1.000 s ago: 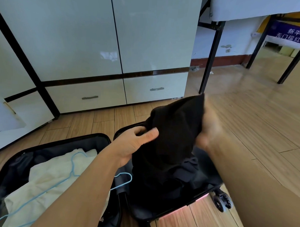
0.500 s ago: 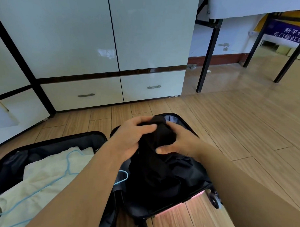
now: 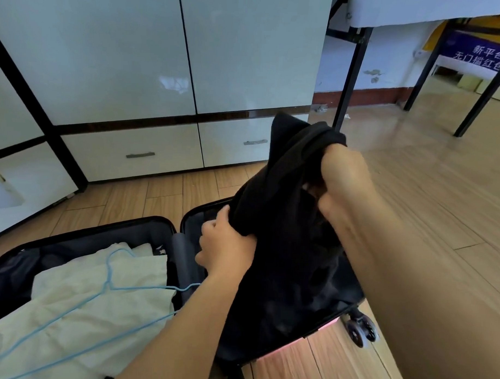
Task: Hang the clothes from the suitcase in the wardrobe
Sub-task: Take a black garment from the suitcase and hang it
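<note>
An open suitcase lies on the wooden floor in front of me. A black garment hangs above its right half. My right hand grips the garment's upper end, raised. Lower down, my left hand grips its left edge. In the suitcase's left half lies a cream garment with a light blue wire hanger on top of it. The white wardrobe stands behind, its doors closed.
Two drawers with metal handles sit under the wardrobe doors. A black metal frame carrying a white surface stands at the right, with more black legs beyond. An open white door panel shows at far left. Wooden floor stretches to the right.
My right hand has lifted the upper end of the black garment up and to the right. My left hand has shifted lower along its left edge.
</note>
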Demonstrator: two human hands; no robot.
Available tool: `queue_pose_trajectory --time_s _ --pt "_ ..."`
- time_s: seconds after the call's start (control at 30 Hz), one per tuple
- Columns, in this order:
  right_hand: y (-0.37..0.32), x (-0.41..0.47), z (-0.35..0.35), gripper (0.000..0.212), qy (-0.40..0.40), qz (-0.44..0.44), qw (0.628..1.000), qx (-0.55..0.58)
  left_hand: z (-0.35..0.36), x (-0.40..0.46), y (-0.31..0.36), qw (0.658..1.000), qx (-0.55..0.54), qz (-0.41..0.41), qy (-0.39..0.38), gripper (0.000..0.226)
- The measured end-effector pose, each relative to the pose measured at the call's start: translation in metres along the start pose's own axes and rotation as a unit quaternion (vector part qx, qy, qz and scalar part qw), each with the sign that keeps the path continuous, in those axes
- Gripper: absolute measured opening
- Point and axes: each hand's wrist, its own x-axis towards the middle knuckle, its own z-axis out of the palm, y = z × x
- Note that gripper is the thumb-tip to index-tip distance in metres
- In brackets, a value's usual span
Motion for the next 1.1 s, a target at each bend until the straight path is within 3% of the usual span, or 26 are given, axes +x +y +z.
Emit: queue_pose_trajectory --time_s 0.03,0.07,0.1,0.2,0.23,0.3,0.37,0.47,0.6,0.67,0.7,0.77,0.83,0.9,1.0,1.03,1.1 --pt "-0.004 0.002 -0.002 0.022 0.003 -0.029 1.000 0.007 0.001 0.004 -0.008 0.998 -0.046 -0.034 -0.027 0.027" --pt "-0.005 0.004 -0.005 0.023 0.013 -0.065 0.998 -0.005 -0.002 0.006 -0.013 0.989 -0.113 -0.071 -0.058 0.016" --pt "-0.002 0.007 -0.011 0.021 0.031 -0.094 0.995 -0.023 -0.007 0.006 -0.015 0.969 -0.196 -0.117 -0.094 0.016" --pt "0.016 0.024 -0.032 0.022 0.117 -0.127 0.983 -0.061 -0.028 0.010 -0.008 0.866 -0.408 -0.228 -0.180 0.021" --pt "0.025 0.033 -0.040 0.019 0.139 -0.116 0.980 -0.081 -0.033 0.011 -0.005 0.837 -0.456 -0.234 -0.189 0.022" --pt "0.039 0.043 -0.051 0.014 0.131 -0.072 0.978 -0.145 -0.040 0.014 -0.002 0.812 -0.508 -0.207 -0.198 0.027" --pt "0.050 0.042 -0.055 0.025 0.061 -0.044 0.969 -0.236 -0.045 0.013 0.003 0.798 -0.538 -0.179 -0.204 0.029" --pt "0.053 0.026 -0.047 0.037 -0.106 0.010 0.948 -0.299 -0.048 0.008 0.017 0.778 -0.561 -0.175 -0.221 0.027" --pt "0.065 0.014 -0.031 0.092 -0.322 0.043 0.825 -0.463 -0.049 0.003 0.026 0.757 -0.569 -0.165 -0.277 0.034" --pt "0.081 0.017 -0.029 0.094 -0.327 -0.012 0.773 -0.544 -0.056 0.004 0.027 0.779 -0.537 -0.130 -0.297 0.038" --pt "0.087 0.023 -0.031 0.079 -0.298 -0.040 0.770 -0.563 -0.059 0.005 0.027 0.803 -0.505 -0.106 -0.299 0.040" --pt "0.096 0.035 -0.039 0.038 -0.218 -0.078 0.802 -0.551 -0.063 0.007 0.025 0.853 -0.425 -0.052 -0.299 0.047" --pt "0.097 0.041 -0.044 0.019 -0.151 -0.110 0.835 -0.517 -0.067 0.008 0.022 0.880 -0.362 0.000 -0.307 0.054" --pt "0.093 0.044 -0.045 0.013 -0.103 -0.110 0.889 -0.432 -0.065 0.012 0.017 0.910 -0.294 0.035 -0.290 0.063" --pt "0.079 0.044 -0.040 0.015 -0.080 -0.032 0.967 -0.241 -0.049 0.024 0.004 0.979 -0.095 0.097 -0.150 0.065" --pt "0.075 0.044 -0.039 0.017 -0.086 -0.013 0.977 -0.196 -0.042 0.027 -0.001 0.990 -0.038 0.102 -0.092 0.058" --pt "0.064 0.041 -0.038 0.020 -0.115 -0.003 0.984 -0.140 -0.032 0.030 -0.010 0.999 -0.026 0.027 -0.025 0.053"
